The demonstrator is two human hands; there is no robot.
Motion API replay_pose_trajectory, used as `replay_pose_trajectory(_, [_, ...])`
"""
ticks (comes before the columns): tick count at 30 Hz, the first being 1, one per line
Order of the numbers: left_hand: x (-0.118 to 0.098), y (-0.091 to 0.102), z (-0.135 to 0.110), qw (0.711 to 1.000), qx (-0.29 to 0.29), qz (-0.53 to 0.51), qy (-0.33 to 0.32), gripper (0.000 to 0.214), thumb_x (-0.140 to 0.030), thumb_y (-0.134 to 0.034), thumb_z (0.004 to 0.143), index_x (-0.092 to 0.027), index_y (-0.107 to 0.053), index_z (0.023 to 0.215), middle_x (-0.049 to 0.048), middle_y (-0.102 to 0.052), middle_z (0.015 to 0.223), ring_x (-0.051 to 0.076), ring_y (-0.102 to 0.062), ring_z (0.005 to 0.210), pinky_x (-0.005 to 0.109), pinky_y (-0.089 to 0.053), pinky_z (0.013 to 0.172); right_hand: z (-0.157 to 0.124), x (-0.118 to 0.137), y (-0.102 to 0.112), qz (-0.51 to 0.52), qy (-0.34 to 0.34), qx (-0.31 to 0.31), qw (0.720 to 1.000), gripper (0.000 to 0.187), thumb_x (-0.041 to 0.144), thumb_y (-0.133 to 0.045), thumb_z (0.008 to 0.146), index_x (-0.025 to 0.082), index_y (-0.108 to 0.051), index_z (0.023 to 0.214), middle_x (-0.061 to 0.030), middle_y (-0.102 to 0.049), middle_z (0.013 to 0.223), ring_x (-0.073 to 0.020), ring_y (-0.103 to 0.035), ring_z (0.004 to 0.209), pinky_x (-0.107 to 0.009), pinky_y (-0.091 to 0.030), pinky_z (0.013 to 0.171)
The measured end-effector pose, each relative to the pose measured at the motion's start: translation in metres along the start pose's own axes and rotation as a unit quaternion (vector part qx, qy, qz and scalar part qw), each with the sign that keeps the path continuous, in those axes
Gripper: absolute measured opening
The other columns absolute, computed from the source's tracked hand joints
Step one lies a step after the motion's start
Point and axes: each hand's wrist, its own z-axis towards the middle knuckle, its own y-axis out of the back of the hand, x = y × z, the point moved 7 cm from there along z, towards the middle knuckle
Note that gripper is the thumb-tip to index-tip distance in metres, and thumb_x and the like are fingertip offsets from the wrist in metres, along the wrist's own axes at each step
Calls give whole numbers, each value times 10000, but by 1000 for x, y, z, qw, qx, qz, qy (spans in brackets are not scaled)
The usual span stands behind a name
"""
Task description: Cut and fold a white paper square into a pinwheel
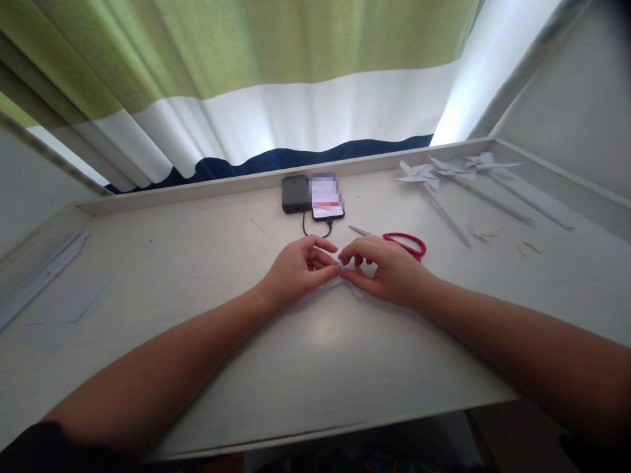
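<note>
Near the middle of the desk, both hands meet over a folded piece of white paper (355, 291), mostly hidden under the fingers. My left hand (304, 264) pinches it between thumb and fingers from the left. From the right, my right hand (389, 270) grips the same paper with thumb and forefinger, its other fingers curled. Red-handled scissors (405, 243) lie just beyond my right hand, blades pointing left and partly covered by it. Which part of the paper each fingertip presses cannot be made out.
Paper pinwheels on sticks (446, 213) lie at the back right, with small paper scraps (486, 234) nearby. A phone (327, 197) with a cable rests against a dark power bank (294, 194). Paper sheets (73, 299) and rolled paper sticks (46, 276) are at the left.
</note>
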Motion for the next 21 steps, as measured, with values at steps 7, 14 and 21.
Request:
replay_pose_trajectory(7, [5,3,2,997,-12,-68,43,416,-302,-771,733,-109,-603,1062,67,-735,816,170,-694,731,276,-530,662,-3,7,7,8,40,-41,998,131,233,-616,839,194,-616,964,-25,-659,883,-151,-585,761,-294,-463,717])
replay_pose_trajectory(14, [5,2,3,996,-6,-74,46,419,-305,-782,718,-112,-608,1047,58,-736,801,165,-692,722,282,-532,673,-2,4,6,8,34,-37,999,133,205,-618,834,193,-649,963,-16,-685,853,-142,-595,741,-280,-473,705])
replay_pose_trajectory(21, [7,3,2,996,-15,-81,36,401,-304,-803,700,-129,-606,1002,40,-731,784,158,-694,733,267,-521,684,0,4,5,20,24,-34,999,116,194,-617,837,192,-691,925,-20,-694,831,-138,-606,723,-270,-479,685])
